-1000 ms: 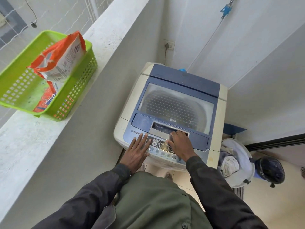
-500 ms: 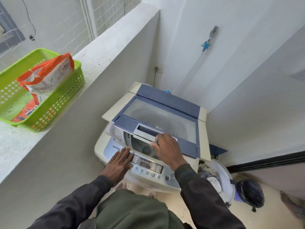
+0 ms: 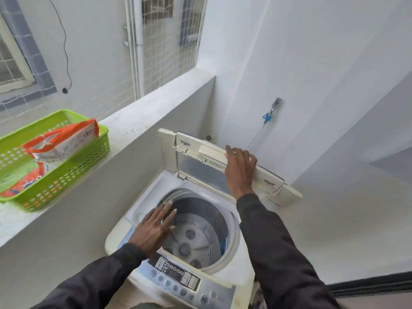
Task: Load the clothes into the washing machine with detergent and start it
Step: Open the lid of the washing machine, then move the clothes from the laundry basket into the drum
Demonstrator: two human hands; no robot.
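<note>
washing machine (image 3: pixel 142 197) lid (image 3: pixel 200 172) folded up, right hand (image 3: pixel 239 168) gripping its edge.

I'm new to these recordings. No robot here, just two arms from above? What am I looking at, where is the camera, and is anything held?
There is no robot: a person wears one wide-angle camera on the head, so this single view looks down at their own arms. Below is a top-loading washing machine with its lid folded up. The right hand grips the lid's upper edge, fingers curled over it. The left hand is flat and open above the near-left rim of the drum; whether it touches is unclear. No clothes show in the drum. On the ledge to the left stands a green basket with an orange-and-white detergent bag inside.
</note>
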